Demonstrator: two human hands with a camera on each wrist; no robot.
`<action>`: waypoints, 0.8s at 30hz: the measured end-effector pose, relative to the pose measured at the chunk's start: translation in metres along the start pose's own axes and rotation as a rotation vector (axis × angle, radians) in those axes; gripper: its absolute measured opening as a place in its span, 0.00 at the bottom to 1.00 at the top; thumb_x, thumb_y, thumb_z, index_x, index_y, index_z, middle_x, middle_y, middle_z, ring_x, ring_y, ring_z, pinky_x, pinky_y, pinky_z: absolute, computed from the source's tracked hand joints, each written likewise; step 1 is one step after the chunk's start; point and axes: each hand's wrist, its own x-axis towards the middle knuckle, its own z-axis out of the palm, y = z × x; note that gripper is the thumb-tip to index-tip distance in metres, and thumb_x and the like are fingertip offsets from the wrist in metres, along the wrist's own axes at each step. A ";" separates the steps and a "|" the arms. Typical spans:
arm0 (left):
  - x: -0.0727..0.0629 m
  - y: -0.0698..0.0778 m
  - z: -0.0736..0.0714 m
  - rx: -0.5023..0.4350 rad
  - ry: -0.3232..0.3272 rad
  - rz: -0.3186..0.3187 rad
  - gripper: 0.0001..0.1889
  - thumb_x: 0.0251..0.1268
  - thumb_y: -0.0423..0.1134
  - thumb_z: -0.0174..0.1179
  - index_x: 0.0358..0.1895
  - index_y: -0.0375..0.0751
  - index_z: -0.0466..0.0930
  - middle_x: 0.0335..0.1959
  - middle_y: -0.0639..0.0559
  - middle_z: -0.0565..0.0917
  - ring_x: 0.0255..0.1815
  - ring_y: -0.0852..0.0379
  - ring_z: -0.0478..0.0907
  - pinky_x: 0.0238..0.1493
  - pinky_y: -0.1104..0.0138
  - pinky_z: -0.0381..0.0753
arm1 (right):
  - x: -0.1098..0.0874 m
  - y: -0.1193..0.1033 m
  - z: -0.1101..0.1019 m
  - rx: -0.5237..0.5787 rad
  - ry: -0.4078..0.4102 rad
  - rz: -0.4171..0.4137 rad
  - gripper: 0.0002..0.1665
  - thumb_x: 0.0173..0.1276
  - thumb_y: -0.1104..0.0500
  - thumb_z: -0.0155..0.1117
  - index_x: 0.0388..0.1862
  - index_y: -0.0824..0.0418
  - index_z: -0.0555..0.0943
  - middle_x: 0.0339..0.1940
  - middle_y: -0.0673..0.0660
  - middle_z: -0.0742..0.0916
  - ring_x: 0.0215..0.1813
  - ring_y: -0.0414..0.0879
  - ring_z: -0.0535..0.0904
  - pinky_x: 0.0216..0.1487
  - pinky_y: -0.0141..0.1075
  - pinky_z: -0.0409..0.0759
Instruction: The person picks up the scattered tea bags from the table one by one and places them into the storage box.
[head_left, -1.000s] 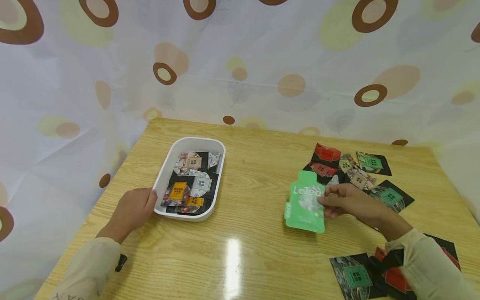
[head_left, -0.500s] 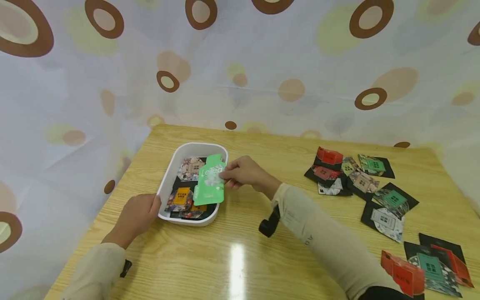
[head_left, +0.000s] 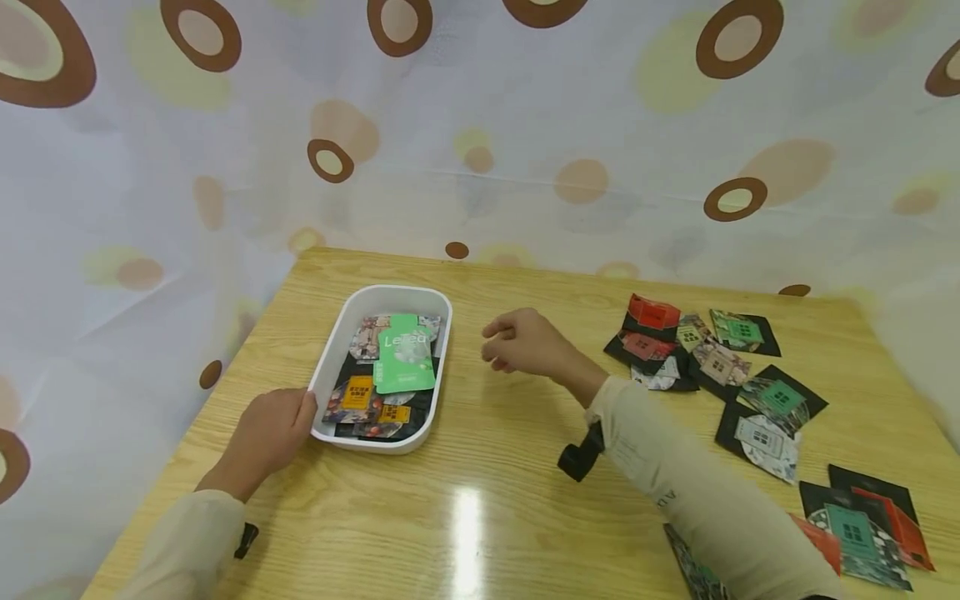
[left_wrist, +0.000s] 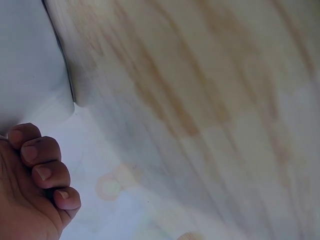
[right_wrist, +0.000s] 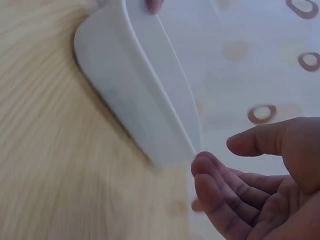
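A white plastic box stands left of the table's middle. On top of several sachets in it lies a green LeTea sachet, and an orange-labelled sachet shows at its near left. My left hand holds the box's left rim near the front corner. Seen in the left wrist view, that hand's fingers curl by the box's outer wall. To the right of the box, above the table, my right hand holds nothing; its thumb stands apart from loosely bent fingers in the right wrist view.
Several flat tea sachets overlap at the table's right. Closer to the front right lie more, with a green-labelled sachet among them, partly behind my right sleeve. A patterned curtain hangs behind the wooden table.
My right hand carried the green sachet left from the right side to the box and let it go there. It has since moved back right. My left hand stays at the box.
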 end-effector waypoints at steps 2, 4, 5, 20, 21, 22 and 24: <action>-0.001 0.001 -0.001 -0.004 -0.003 0.004 0.21 0.77 0.39 0.40 0.26 0.38 0.79 0.28 0.44 0.84 0.27 0.53 0.72 0.33 0.58 0.73 | -0.018 0.014 -0.024 -0.069 0.016 -0.017 0.24 0.72 0.58 0.57 0.63 0.69 0.76 0.51 0.69 0.87 0.48 0.60 0.87 0.51 0.48 0.85; -0.001 0.001 -0.002 -0.007 -0.010 0.002 0.21 0.77 0.39 0.39 0.25 0.39 0.77 0.27 0.44 0.83 0.26 0.53 0.71 0.33 0.59 0.71 | -0.033 0.030 -0.051 -0.122 0.053 -0.001 0.24 0.73 0.57 0.57 0.62 0.70 0.76 0.49 0.69 0.87 0.42 0.55 0.87 0.46 0.45 0.85; -0.002 0.001 -0.002 -0.008 -0.012 0.001 0.21 0.77 0.39 0.39 0.24 0.40 0.76 0.26 0.45 0.82 0.26 0.53 0.70 0.32 0.60 0.70 | -0.039 0.038 -0.065 -0.153 0.075 0.017 0.24 0.73 0.57 0.56 0.62 0.71 0.75 0.49 0.69 0.87 0.40 0.51 0.86 0.45 0.44 0.85; -0.002 0.002 -0.002 -0.025 -0.010 0.001 0.22 0.77 0.40 0.38 0.21 0.42 0.72 0.21 0.48 0.77 0.24 0.54 0.68 0.30 0.62 0.66 | -0.069 0.154 -0.146 -0.492 0.271 0.351 0.38 0.74 0.34 0.50 0.21 0.64 0.80 0.13 0.54 0.81 0.18 0.45 0.76 0.24 0.39 0.75; -0.002 0.002 -0.002 -0.024 -0.013 0.002 0.23 0.77 0.40 0.38 0.20 0.42 0.71 0.20 0.49 0.76 0.24 0.54 0.67 0.30 0.63 0.66 | -0.066 0.156 -0.143 -0.522 0.278 0.369 0.42 0.71 0.28 0.47 0.16 0.61 0.78 0.10 0.52 0.79 0.16 0.45 0.74 0.23 0.39 0.73; -0.002 0.001 -0.001 -0.021 -0.012 0.005 0.23 0.77 0.40 0.38 0.19 0.43 0.70 0.20 0.49 0.75 0.24 0.54 0.67 0.31 0.63 0.66 | -0.063 0.157 -0.141 -0.547 0.283 0.392 0.45 0.68 0.23 0.45 0.12 0.59 0.74 0.08 0.51 0.75 0.14 0.44 0.70 0.21 0.38 0.68; -0.001 0.001 0.001 -0.018 -0.015 0.007 0.23 0.77 0.40 0.37 0.19 0.43 0.69 0.19 0.49 0.74 0.24 0.54 0.67 0.31 0.63 0.66 | -0.057 0.159 -0.136 -0.596 0.291 0.447 0.47 0.62 0.17 0.43 0.10 0.56 0.69 0.06 0.50 0.69 0.13 0.43 0.64 0.19 0.37 0.62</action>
